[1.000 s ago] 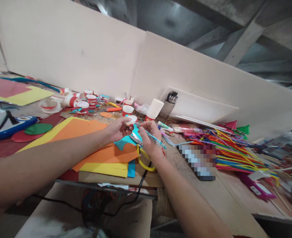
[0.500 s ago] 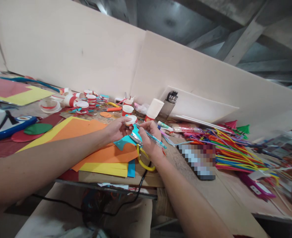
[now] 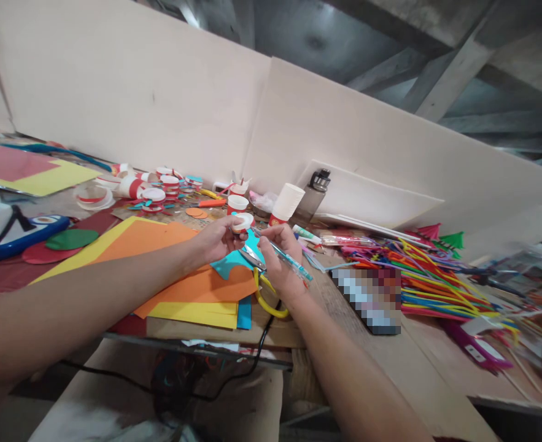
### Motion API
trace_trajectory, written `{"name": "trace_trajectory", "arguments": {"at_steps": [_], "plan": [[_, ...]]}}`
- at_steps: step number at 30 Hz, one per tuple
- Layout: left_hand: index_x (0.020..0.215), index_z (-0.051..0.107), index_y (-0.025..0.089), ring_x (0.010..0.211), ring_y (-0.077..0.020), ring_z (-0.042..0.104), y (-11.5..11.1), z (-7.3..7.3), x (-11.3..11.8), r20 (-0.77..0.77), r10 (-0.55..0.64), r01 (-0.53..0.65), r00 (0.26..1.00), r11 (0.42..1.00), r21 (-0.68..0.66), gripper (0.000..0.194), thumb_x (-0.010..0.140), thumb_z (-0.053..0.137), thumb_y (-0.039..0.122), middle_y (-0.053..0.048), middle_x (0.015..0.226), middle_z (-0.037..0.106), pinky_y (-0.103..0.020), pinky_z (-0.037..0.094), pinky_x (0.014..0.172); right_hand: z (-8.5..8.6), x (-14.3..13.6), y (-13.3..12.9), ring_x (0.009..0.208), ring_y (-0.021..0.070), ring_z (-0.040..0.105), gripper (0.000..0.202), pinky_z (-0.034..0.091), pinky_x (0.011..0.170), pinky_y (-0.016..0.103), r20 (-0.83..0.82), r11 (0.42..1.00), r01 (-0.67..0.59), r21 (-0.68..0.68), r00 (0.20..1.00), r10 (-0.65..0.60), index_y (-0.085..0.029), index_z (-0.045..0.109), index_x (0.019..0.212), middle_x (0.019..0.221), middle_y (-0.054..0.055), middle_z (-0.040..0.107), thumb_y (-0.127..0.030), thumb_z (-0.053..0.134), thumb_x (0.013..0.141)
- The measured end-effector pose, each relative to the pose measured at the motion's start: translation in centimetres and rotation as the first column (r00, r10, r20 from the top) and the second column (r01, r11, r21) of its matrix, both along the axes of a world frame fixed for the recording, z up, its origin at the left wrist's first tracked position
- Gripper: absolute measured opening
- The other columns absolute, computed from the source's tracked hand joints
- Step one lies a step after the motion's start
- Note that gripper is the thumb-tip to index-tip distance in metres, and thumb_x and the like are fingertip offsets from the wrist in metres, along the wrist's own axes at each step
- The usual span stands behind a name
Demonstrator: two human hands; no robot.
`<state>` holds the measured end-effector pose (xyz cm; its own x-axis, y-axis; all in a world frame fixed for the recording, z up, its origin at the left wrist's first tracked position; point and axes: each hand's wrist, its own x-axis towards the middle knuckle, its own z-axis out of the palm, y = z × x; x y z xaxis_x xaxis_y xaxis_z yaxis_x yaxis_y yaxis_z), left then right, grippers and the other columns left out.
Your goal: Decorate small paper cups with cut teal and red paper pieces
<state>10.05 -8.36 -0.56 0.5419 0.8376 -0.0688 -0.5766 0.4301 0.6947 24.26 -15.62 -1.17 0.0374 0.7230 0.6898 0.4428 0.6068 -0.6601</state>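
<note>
Head view: just beyond the scissors (image 3: 252, 258), the left hand (image 3: 222, 238) pinches a cut-down paper cup (image 3: 244, 220); beside them, the right hand (image 3: 280, 253) grips a teal pen (image 3: 294, 264). Pen work seems underway, calling for steadiness.

Pale panels (image 3: 127, 92) beneath dim grey beams (image 3: 457, 80)

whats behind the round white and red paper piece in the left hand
Behind the round white-and-red paper piece, an upright red-and-white paper cup shows its rim and upper side; its base is covered by the piece and the left hand.
</note>
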Motion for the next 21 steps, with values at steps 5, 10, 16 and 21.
{"name": "trace_trajectory", "arguments": {"at_steps": [5,10,16,21], "plan": [[0.079,0.06,0.01,0.045,-0.0082,0.051,0.1,-0.19,0.11,-0.022,0.023,-0.023,0.999,1.0,-0.006,0.008,0.077,0.052,0.01,-0.002,0.056,0.056,-0.016,0.043,0.042,-0.14,0.05,0.17,0.077,0.0165,0.06,0.009,0.048,0.072,0.031,0.064,1.0,-0.011,-0.011,0.998,0.012,-0.022,0.056,0.087,0.083,0.001,0.063,-0.03,0.057,0.084],[0.078,0.06,0.01,0.045,-0.0081,0.052,0.41,-0.63,0.18,-0.024,0.001,-0.001,1.0,1.0,0.006,0.008,0.078,0.052,0.011,-0.002,0.057,0.057,-0.017,0.044,0.043,0.07,-0.28,-0.02,0.077,0.0169,0.06,0.008,0.048,0.073,0.032,0.083,1.0,0.012,-0.002,0.996,-0.012,-0.022,0.056,0.087,0.083,0.002,0.063,-0.029,0.057,0.084],[0.08,0.061,0.009,0.045,-0.0078,0.051,0.17,-0.4,0.2,-0.026,0.007,-0.006,1.0,1.0,0.005,0.011,0.08,0.05,0.01,-0.002,0.057,0.057,-0.017,0.043,0.043,0.28,-0.49,-0.29,0.078,0.0171,0.061,0.008,0.048,0.072,0.031,0.08,1.0,0.016,-0.006,0.997,-0.015,-0.022,0.056,0.087,0.083,0.002,0.064,-0.029,0.056,0.084],[0.079,0.06,0.01,0.045,-0.0082,0.051,-0.03,-0.18,0.21,-0.031,0.015,-0.016,0.999,1.0,-0.008,0.01,0.079,0.05,0.009,-0.002,0.056,0.057,-0.017,0.045,0.044,0.07,-0.4,-0.13,0.078,0.0171,0.061,0.007,0.048,0.073,0.032,0.088,1.0,0.017,0.001,0.996,-0.017,-0.022,0.055,0.087,0.084,0.002,0.064,-0.029,0.056,0.084]]}}
